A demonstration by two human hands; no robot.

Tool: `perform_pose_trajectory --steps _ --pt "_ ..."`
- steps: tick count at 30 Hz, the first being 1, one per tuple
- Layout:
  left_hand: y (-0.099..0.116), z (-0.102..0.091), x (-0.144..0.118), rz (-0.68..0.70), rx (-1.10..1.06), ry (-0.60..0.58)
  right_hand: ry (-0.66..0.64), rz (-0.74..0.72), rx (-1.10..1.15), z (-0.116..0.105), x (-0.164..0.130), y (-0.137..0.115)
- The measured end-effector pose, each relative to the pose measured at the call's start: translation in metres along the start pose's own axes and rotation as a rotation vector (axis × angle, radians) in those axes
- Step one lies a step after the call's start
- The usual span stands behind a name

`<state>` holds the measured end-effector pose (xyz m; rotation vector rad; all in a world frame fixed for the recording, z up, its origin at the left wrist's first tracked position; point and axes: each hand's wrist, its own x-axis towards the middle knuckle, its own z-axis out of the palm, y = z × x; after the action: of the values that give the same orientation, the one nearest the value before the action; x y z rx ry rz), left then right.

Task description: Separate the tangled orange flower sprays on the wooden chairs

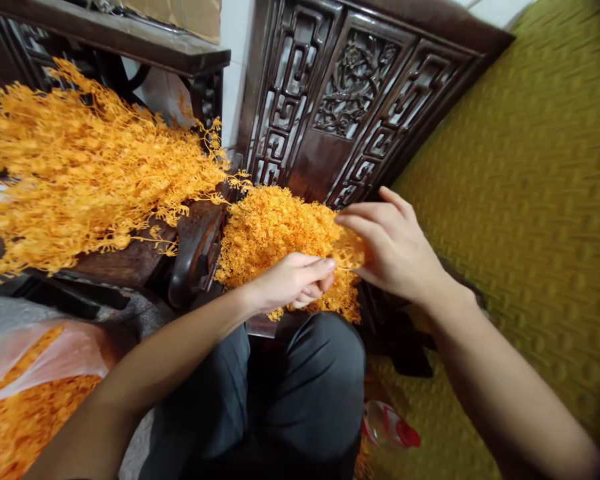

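Observation:
My left hand [303, 279] is closed, with thumb and forefinger pinching the thin stem of a small orange plastic piece [349, 257]. That piece, slightly blurred, points toward my right hand [393, 243]. The right hand's fingers and thumb are apart and curved around the piece's far end; whether they touch it I cannot tell. Just beyond and beneath both hands lies a heaped pile of curly orange plastic pieces [280, 223] on a dark wooden chair seat. To the left, a larger bundle of orange branched sprays [95, 173] rests on another wooden seat.
A carved dark wooden chair back [325, 150] rises behind the pile, and a curved armrest [193, 257] separates the two seats. At lower left stands a translucent bag [75, 347] of orange pieces. A clear container with red [387, 423] lies low right, beside a yellow-green textured surface [540, 220].

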<state>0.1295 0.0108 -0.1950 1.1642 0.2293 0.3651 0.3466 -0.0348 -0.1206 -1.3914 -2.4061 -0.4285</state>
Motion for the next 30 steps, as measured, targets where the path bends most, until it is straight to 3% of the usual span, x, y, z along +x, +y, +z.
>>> perform_pose_trajectory --steps 5,7,9,13,19,22,27,28,30 --pt "-0.018 -0.016 0.012 0.315 0.475 0.497 0.296 0.286 0.179 0.015 -0.011 0.009" --pt "-0.018 -0.024 0.014 0.408 0.717 0.627 0.444 0.406 0.288 0.025 -0.009 0.004" --pt "-0.017 -0.03 0.015 0.441 0.913 0.685 0.474 0.481 0.369 0.038 0.0 -0.004" --pt "-0.02 -0.036 0.02 0.427 1.108 0.697 0.279 0.441 0.467 0.066 0.028 -0.016" --pt "-0.025 -0.039 0.028 0.345 1.259 0.681 0.272 0.39 0.614 0.099 0.042 -0.008" --pt "-0.022 -0.034 0.028 0.283 1.266 0.638 0.334 0.551 0.73 0.109 0.037 0.027" --pt "-0.022 -0.03 0.027 0.191 1.138 0.589 0.719 1.055 0.814 0.141 0.01 0.101" --pt "-0.022 -0.033 0.028 0.186 1.127 0.589 0.745 1.092 0.852 0.149 0.004 0.108" --pt "-0.022 -0.04 0.03 0.176 1.133 0.6 0.658 1.005 0.902 0.16 -0.003 0.109"
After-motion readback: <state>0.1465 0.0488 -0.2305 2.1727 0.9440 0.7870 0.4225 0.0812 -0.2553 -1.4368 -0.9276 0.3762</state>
